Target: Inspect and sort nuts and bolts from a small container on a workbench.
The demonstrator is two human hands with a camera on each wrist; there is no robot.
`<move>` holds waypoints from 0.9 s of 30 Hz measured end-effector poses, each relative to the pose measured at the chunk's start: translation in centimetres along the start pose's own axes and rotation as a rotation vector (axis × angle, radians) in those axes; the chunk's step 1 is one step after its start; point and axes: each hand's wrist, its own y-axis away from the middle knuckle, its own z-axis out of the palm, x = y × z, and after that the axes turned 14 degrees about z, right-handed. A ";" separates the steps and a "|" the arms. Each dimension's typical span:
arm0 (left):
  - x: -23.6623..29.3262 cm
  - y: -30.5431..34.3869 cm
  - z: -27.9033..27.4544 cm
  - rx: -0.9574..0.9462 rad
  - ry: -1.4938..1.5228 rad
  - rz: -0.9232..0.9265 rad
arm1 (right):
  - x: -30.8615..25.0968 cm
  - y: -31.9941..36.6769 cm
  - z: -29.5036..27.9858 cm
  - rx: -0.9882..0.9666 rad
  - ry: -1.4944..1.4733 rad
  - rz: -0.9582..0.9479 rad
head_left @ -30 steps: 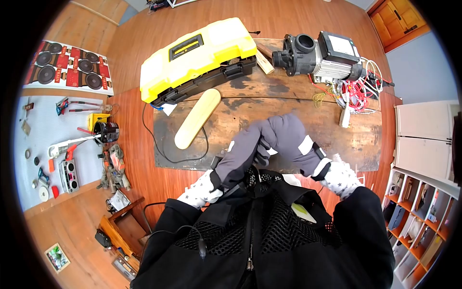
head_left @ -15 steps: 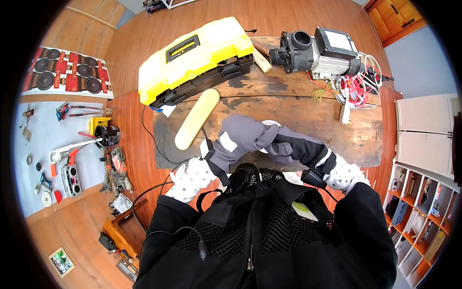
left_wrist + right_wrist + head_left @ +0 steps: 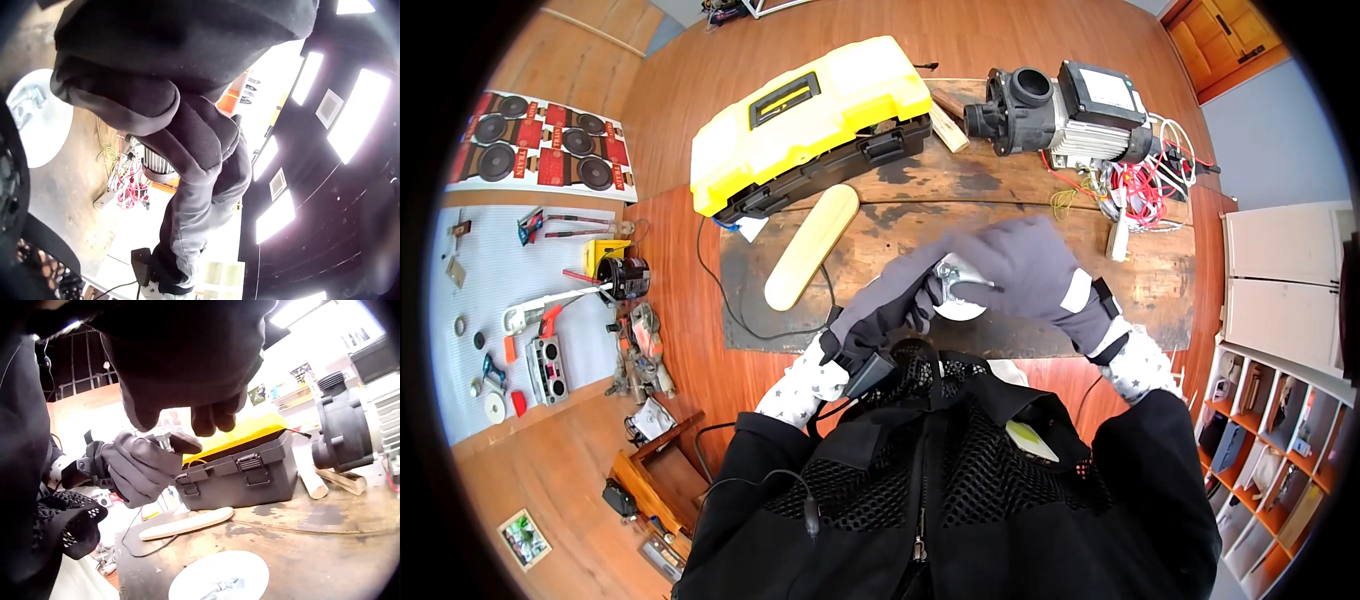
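Both hands wear grey gloves and meet above the table's front part. In the right wrist view, my left hand (image 3: 139,467) pinches a small metal part (image 3: 164,440) between thumb and fingers. My right hand (image 3: 187,375) reaches down over it, bent fingertips at the part's upper end; their exact contact is partly hidden. The head view shows the left hand (image 3: 890,295) beside the blurred right hand (image 3: 1030,270). Below them lies a white round plate (image 3: 960,312); metal pieces (image 3: 226,587) rest on it in the right wrist view.
A yellow and black toolbox (image 3: 820,110) stands at the back left, with a rounded wooden board (image 3: 812,246) before it. At the back right are a pump with a motor (image 3: 1065,120) and tangled cables (image 3: 1138,195). A black cable (image 3: 730,315) curves along the left side.
The hands shifted and turned against each other between frames. My left hand moved in, then back toward me; the plate and its metal, mostly covered before, now show between the hands.
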 end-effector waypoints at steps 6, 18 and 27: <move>-3.7 -1.8 -1.1 -0.203 0.030 -0.178 | 0.7 -0.7 1.8 -0.190 0.318 -0.419; -0.2 -0.2 0.5 0.001 -0.027 -0.303 | 1.8 0.0 6.7 -0.210 0.210 -0.240; 2.6 0.4 2.9 0.183 -0.323 -0.040 | -1.4 1.3 8.9 0.260 -0.167 0.137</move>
